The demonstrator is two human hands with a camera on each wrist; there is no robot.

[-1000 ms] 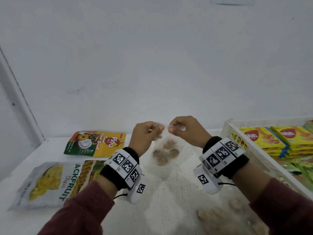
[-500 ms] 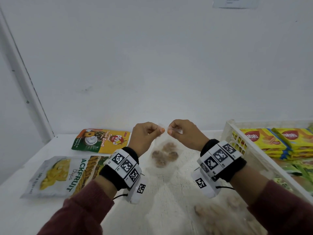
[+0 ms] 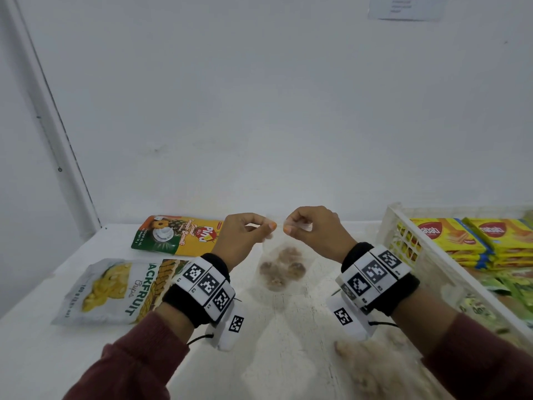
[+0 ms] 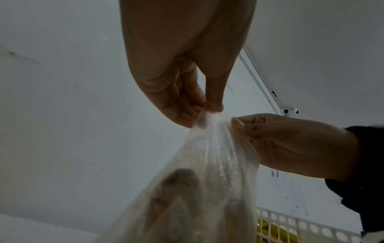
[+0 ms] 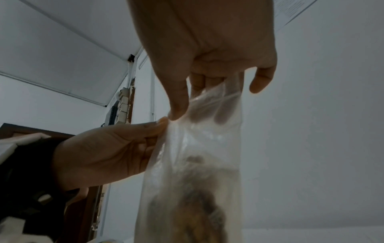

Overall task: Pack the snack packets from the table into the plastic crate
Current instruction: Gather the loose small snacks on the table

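Since the earlier pictures your view has tipped up a little and swung right: the paper notice (image 3: 405, 7) on the wall shows more fully at the top, while your two hands hold much the same pose over the bench (image 3: 37, 356), the clear bag hanging between them as before.

Your left hand (image 3: 243, 236) is raised in front of you, back of the hand toward you, fingers curled in, with thumb and forefinger pinching the left top corner of the clear snack bag (image 3: 284, 267). The left wrist view shows that pinch from below, the film gathered into a peak under your fingertips (image 4: 214, 106). Your right hand (image 3: 313, 230) mirrors it just beside the left one, thumb and forefinger nipping the bag's right top corner; from the right wrist view the other fingers (image 5: 263, 80) sit behind the film, loosely bent. The two thumbs nearly meet, a small gap between them.

The bag hangs down from both pinches above the bench, with brown lumps of snack collected in its lower part. Both forearms angle inward, each wrist wearing a black band with square markers.

On the bench to your left lie the jackfruit chips packet (image 3: 115, 290), flat, and behind it the yellow and green biscuit packet (image 3: 178, 233). To your right stands the white plastic crate (image 3: 403, 229), already holding yellow wafer packets (image 3: 450, 235) and green packets (image 3: 513, 284) nearer you. A blurred pale-brown packet (image 3: 375, 368) lies on the bench below your right wrist.
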